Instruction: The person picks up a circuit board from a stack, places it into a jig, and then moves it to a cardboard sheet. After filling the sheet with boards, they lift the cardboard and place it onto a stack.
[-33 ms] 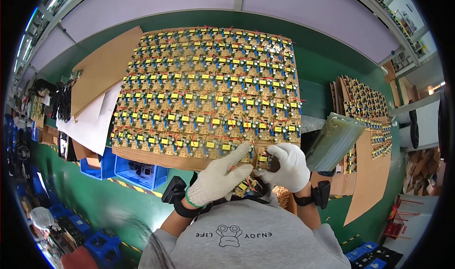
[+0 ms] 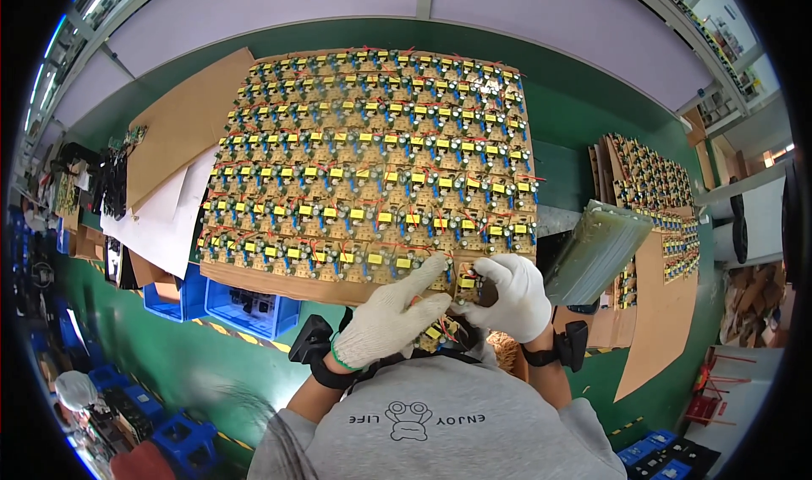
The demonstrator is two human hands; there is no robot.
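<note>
My left hand (image 2: 396, 318), in a white knit glove, reaches over the front edge of a cardboard sheet (image 2: 254, 279). Its index finger and thumb are spread, and the fingertip rests by the front row of circuit boards. My right hand (image 2: 518, 301), also gloved, curls its fingers and thumb around the right side of a small circuit board (image 2: 467, 284) with a yellow part on it. That board sits at the sheet's front edge, beside my left fingertip. Below my left hand, close to my body, more circuit boards (image 2: 435, 334) with wires show, partly hidden.
Rows of circuit boards (image 2: 364, 173) with yellow parts and red wires cover the sheet. To the right stand a stack of translucent greenish sheets (image 2: 599, 247) and more boards (image 2: 651, 175) on cardboard. Blue bins (image 2: 252, 307) are below at left. A person (image 2: 78, 391) is at lower left.
</note>
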